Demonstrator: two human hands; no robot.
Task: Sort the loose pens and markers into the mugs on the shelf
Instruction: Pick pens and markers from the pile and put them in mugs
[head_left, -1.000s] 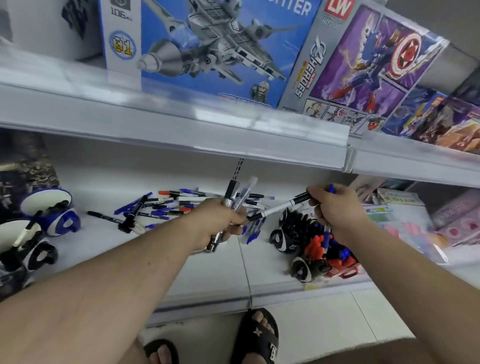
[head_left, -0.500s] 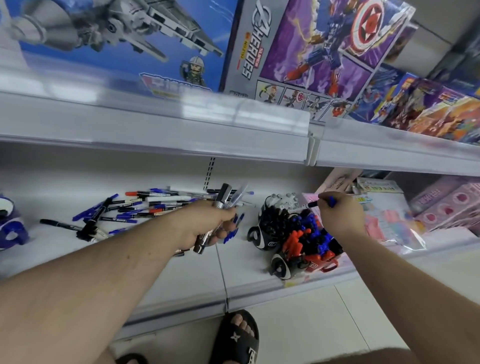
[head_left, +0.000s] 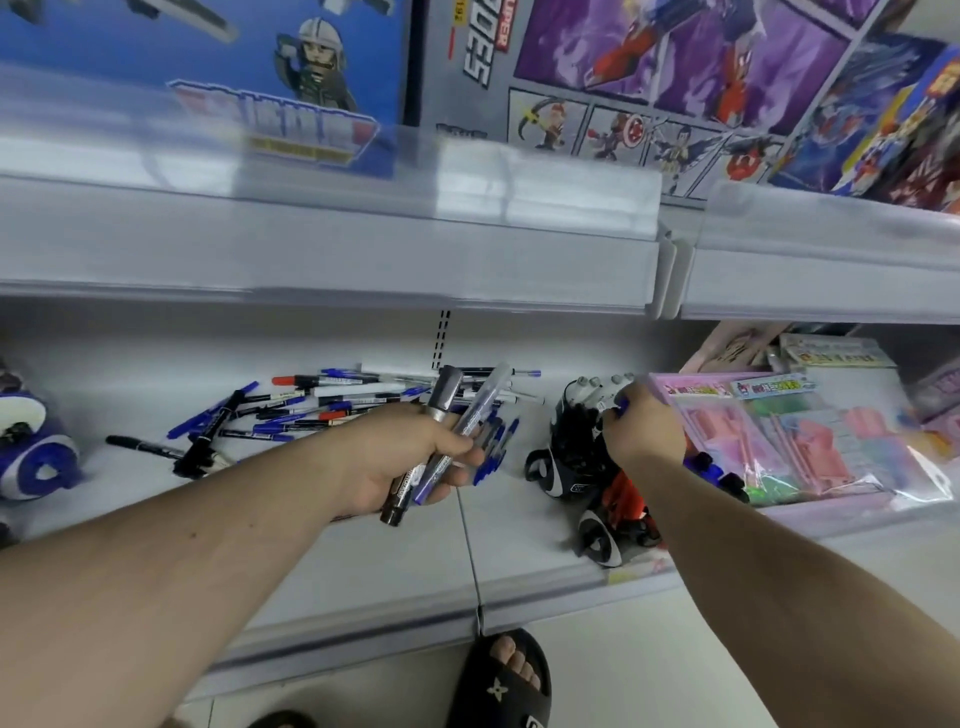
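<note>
Over the black mug (head_left: 574, 441) on the shelf (head_left: 363, 566), right hand (head_left: 644, 434) pinches a blue pen, dropping it in; left hand (head_left: 410, 457) grips spare markers (head_left: 457, 431), ready to feed. Loose pile (head_left: 332, 405) lies behind.

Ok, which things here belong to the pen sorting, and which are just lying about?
Job:
- left hand, its grip round a bundle of markers
- right hand at the black-and-white mug of pens
- second mug of red pens
- loose pile of blue, black and red pens

Lying about:
- pink plastic stationery packs
- toy building-block boxes
</note>
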